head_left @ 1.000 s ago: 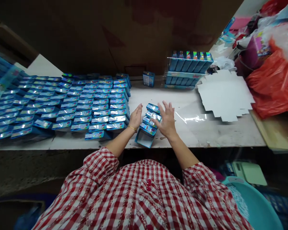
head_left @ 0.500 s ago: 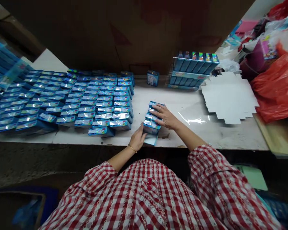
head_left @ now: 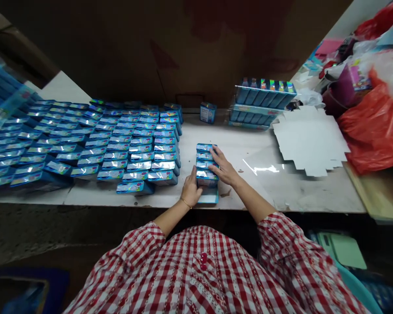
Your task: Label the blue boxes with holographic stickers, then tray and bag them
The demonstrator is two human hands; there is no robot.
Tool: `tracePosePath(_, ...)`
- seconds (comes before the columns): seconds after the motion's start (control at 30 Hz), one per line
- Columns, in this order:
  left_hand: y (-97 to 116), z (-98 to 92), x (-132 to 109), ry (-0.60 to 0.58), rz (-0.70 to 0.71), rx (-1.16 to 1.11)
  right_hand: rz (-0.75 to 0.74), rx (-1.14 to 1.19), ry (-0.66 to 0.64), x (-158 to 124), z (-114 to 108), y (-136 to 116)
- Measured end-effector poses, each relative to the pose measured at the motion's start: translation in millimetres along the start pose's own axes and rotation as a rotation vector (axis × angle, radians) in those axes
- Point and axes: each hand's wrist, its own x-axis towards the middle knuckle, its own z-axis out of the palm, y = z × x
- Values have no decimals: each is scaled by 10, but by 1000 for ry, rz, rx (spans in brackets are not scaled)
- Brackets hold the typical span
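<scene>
A short row of small blue boxes [head_left: 207,165] with shiny tops stands at the middle of the table, in a shallow card tray [head_left: 208,198] whose pale blue-edged near end shows. My left hand [head_left: 190,190] grips the row's near left side, its fingers along the boxes. From the right, my right hand [head_left: 225,168] holds the same row, with fingertips over the box tops. To the left stand many rows of like blue boxes [head_left: 140,152]. One single box [head_left: 208,112] stands apart at the back.
Clear-wrapped packs of blue boxes [head_left: 262,102] stand at the back right, beside a pile of white cut card sheets [head_left: 311,141]. A red plastic bag [head_left: 375,126] lies at the far right. A big brown carton [head_left: 170,52] rises behind the table [head_left: 249,192].
The row of boxes between my hands has turned from slanted to straight. Both hands have stayed on it, with the right fingers drawn back toward its right edge.
</scene>
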Motion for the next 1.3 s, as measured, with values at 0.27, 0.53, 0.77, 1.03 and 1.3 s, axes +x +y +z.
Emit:
tracePosePath(0.27,85,-1,20,13,-36,-56,56,-277,216,1564,-513,276)
tracePosePath(0.53,124,-4,91,-19,-132,13,262,-466,220,2301,-436,569)
tracePosePath(0.77,39,-24,117,-45,-152,-12,-61,-376,387,874,-1053,21)
tracePosePath(1.03,-127,-47,-300,36,81,-58,-266,-240,298,-753,-440,-655)
tracePosePath(1.3,-109,7,-372,105,134,-80,-274,-714,168,-693,190,-449)
